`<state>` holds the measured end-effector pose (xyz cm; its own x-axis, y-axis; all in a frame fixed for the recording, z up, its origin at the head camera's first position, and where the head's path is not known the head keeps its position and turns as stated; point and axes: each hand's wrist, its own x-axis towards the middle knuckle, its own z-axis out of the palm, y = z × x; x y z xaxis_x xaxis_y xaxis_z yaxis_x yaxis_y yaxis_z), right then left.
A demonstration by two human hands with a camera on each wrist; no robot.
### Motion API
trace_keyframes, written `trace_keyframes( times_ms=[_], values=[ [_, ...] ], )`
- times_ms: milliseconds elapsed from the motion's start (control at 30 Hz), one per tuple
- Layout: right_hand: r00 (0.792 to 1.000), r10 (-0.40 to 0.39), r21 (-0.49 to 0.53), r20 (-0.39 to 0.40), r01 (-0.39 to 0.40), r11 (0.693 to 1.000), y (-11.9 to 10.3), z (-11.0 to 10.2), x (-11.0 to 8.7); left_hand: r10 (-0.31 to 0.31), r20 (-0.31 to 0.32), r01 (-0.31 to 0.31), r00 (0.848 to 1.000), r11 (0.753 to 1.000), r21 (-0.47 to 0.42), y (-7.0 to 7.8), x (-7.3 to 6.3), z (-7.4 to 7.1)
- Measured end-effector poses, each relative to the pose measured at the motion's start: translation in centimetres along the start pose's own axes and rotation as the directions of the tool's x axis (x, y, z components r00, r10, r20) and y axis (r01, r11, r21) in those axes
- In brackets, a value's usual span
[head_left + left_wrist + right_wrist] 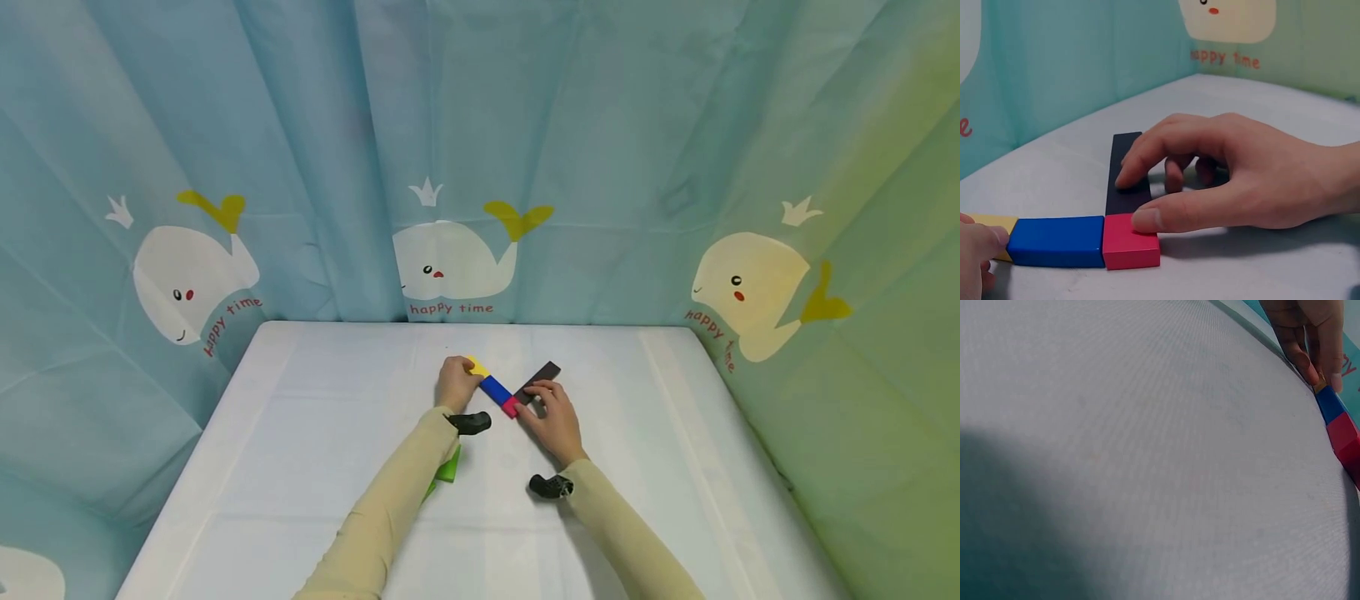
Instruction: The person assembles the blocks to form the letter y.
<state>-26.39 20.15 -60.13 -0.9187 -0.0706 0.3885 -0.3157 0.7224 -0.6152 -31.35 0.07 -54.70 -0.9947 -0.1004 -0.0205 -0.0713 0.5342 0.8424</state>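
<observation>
A yellow block [476,365], a blue block [496,390] and a red block [511,407] lie end to end in a row on the white table. From the red block a long black block [1125,150] runs off at an angle, forming a V in the head view. My left hand [457,383] pinches the yellow block at the far end of the row, partly covering it. With the thumb on top of the red block and the index fingertip on the black one, my right hand [557,421] spans the corner where they meet. Its other fingers hang bent beside the black block.
Green blocks [448,468] lie beside my left forearm, which partly hides them. Behind the white table [300,433] hangs a blue curtain [322,167] printed with whales. Each wrist carries a small black device [471,423].
</observation>
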Motion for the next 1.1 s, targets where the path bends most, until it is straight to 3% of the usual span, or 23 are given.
trace_keyframes(
  times_ms=[367,800,1100],
  values=[
    [1.0,-0.002,0.003,-0.005,0.002,1.0,-0.05,0.09,0.07,-0.005,-0.003,0.005,1.0,1.0,-0.001,-0.11,0.16,0.07],
    [1.0,-0.006,-0.001,-0.01,0.006,1.0,-0.02,0.07,0.19,0.066,-0.016,-0.066,0.998,0.998,0.021,-0.3,0.06,-0.12],
    [1.0,0.004,-0.003,0.0,-0.004,1.0,0.07,0.1,0.07,0.049,-0.002,-0.049,0.999,0.999,0.011,-0.53,0.24,0.02]
  ],
)
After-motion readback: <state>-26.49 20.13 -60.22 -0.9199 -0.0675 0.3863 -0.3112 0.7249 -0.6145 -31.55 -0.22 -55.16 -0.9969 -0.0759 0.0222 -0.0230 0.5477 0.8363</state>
